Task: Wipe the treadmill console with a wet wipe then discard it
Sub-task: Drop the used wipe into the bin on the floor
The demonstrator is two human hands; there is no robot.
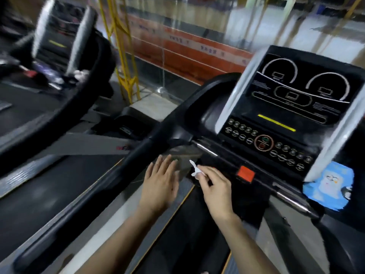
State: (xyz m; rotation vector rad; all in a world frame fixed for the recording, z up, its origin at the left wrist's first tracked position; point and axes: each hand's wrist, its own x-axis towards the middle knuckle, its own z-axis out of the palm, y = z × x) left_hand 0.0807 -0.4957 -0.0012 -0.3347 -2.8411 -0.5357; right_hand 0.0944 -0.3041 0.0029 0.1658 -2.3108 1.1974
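1. Your right hand (214, 191) pinches a small white wet wipe (195, 170) just below the treadmill console (286, 107).
2. Your left hand (160, 184) hangs beside it, fingers straight, holding nothing.
3. A blue packet (328, 185) sits at the console's lower right.

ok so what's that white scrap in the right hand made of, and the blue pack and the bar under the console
White scrap: thin and crumpled, pinched by the right hand's fingers; looks like paper or a film tab, too small to tell.
Blue pack: glossy printed soft plastic, judging by its sheen and wrinkles.
Bar: shiny metal, probably chromed, with bright highlights.
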